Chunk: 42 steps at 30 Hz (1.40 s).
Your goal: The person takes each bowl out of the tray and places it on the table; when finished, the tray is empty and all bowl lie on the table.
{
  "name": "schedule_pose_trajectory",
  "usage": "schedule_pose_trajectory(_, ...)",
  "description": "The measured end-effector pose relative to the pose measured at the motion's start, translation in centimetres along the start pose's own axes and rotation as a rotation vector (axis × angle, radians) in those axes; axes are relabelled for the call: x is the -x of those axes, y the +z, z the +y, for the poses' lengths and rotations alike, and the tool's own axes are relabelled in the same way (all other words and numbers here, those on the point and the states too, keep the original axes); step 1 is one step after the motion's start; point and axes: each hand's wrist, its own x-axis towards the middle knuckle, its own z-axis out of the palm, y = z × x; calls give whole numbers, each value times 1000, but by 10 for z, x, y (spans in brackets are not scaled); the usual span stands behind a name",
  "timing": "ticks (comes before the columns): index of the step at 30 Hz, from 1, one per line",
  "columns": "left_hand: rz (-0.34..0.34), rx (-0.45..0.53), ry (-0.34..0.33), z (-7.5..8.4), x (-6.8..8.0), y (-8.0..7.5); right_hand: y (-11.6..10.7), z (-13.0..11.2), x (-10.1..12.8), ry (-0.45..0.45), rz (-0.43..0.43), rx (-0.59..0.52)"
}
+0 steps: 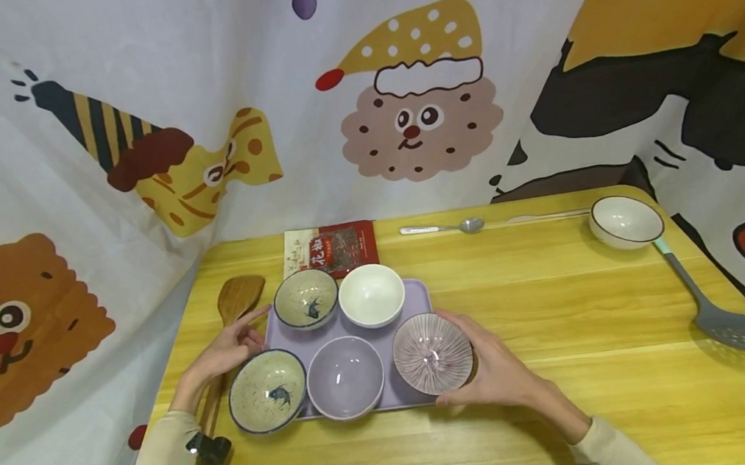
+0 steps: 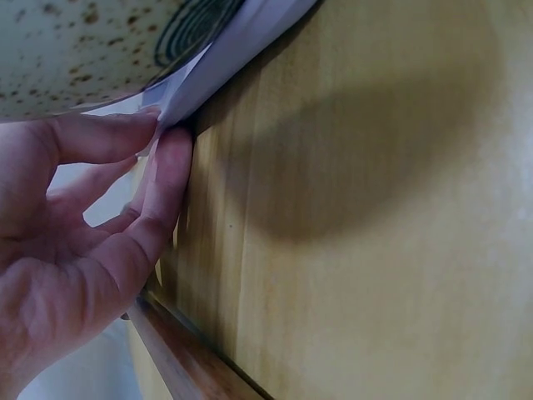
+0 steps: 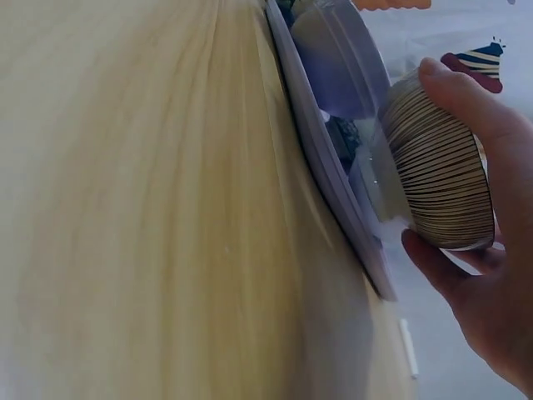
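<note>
My right hand [image 1: 500, 365] grips a striped bowl [image 1: 432, 353] by its side, thumb and fingers spread around it. In the right wrist view that bowl [image 3: 441, 167] is tilted, its base just over the lilac tray [image 3: 321, 158]. At the tray's left edge [image 1: 275, 333] is my left hand [image 1: 226, 352]; the left wrist view shows its thumb and a finger pinching the rim. Two speckled bowls with a blue fish, one at back left [image 1: 305, 297] and one at front left [image 1: 262, 386], stand with a white bowl [image 1: 371, 297] and a purple bowl [image 1: 345, 377] on the tray.
A wooden spatula [image 1: 240, 296] lies left of the tray. Behind it is a red seasoning packet [image 1: 354, 245]. Farther back lies a spoon [image 1: 470, 225]. At right, a brown-rimmed white bowl [image 1: 626, 221] stands by a grey slotted turner [image 1: 740, 326]. A printed curtain [image 1: 230, 45] hangs behind.
</note>
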Motion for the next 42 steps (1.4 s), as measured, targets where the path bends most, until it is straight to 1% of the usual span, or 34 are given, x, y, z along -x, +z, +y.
schedule_pose_trajectory(3,1,-7,1,1,0,0,-5,1,2,18,36,2)
schedule_pose_trajectory(8,3,-13,4,3,1,0,-15,7,6,36,98,36)
schedule_pose_trajectory(14,-5,-5,17,4,1,-1,-32,11,15,78,178,117)
schedule_pose_trajectory(20,5,-12,0,3,1,0,-52,17,26,126,254,177)
schedule_pose_trajectory(22,11,-13,-13,3,1,1,-59,19,30,144,280,179)
schedule_pose_trajectory(28,17,-21,-14,3,1,2,-82,20,44,234,344,204)
schedule_pose_trajectory(30,17,-16,-10,4,1,2,-89,21,47,244,365,205)
schedule_pose_trajectory(35,11,-3,-8,5,2,1,-106,25,56,259,411,168)
schedule_pose_trajectory(38,10,-10,-5,5,2,2,-115,28,62,297,450,163)
schedule_pose_trajectory(42,11,-21,4,4,2,2,-126,33,69,341,515,186)
